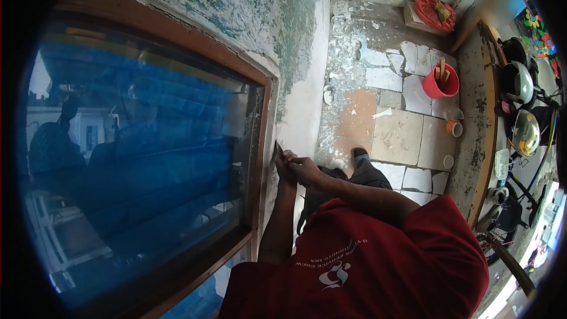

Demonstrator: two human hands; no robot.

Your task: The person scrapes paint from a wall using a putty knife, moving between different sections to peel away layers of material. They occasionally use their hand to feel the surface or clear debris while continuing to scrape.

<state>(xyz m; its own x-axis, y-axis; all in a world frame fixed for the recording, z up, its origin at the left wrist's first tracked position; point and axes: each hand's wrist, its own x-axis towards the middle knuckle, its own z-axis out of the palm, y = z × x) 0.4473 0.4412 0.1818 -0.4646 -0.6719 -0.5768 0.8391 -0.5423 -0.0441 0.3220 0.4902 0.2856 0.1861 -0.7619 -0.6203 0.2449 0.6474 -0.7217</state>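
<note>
A thin, stiff scraper (276, 146) is clamped by both hands (295, 165) together, best held low, beside the window frame (260, 142).

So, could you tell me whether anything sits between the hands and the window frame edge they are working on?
Nothing visible does. Both hands are together right at the wooden window frame, holding a small dark tool against the wall edge beside it. The exact contact point is too small to tell.
</note>
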